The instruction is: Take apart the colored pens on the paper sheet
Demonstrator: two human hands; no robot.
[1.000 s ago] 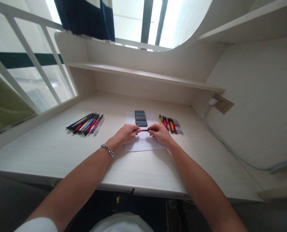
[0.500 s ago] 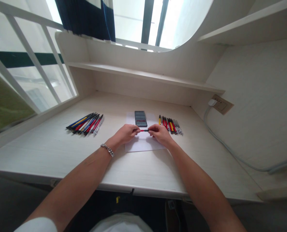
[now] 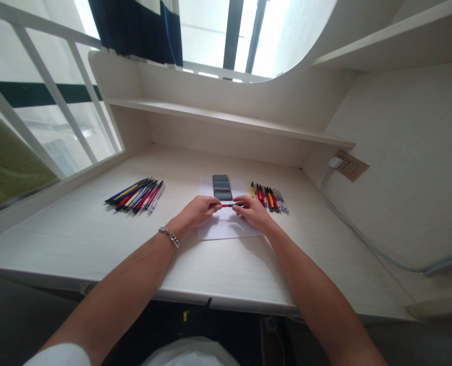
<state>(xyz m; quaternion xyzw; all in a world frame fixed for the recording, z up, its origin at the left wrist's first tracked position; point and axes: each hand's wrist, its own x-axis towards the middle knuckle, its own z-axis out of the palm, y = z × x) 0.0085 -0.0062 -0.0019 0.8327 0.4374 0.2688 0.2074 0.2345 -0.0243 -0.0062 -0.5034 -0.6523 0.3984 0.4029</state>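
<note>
A slim red and black pen [image 3: 225,205] lies level between my two hands, just above a sheet of white paper [image 3: 218,231]. My left hand [image 3: 202,209] pinches its red end, and the fingers of my right hand [image 3: 251,210] are closed on its black end. The fingers partly hide both ends. Right behind the pen, a dark phone or similar flat device [image 3: 222,187] rests at the paper's far part; its screen is too small to read.
On the left of the white desk [image 3: 134,249] lies a loose heap of pens [image 3: 136,195]. To the right, several more pens [image 3: 268,197] lie roughly in a row. A shelf [image 3: 226,118] runs across the back, and a cable [image 3: 348,223] hangs from the wall socket [image 3: 351,165].
The fingers of my right hand have shifted slightly on the pen's black end. My left hand keeps its grip, and the pens on both sides lie as before.
</note>
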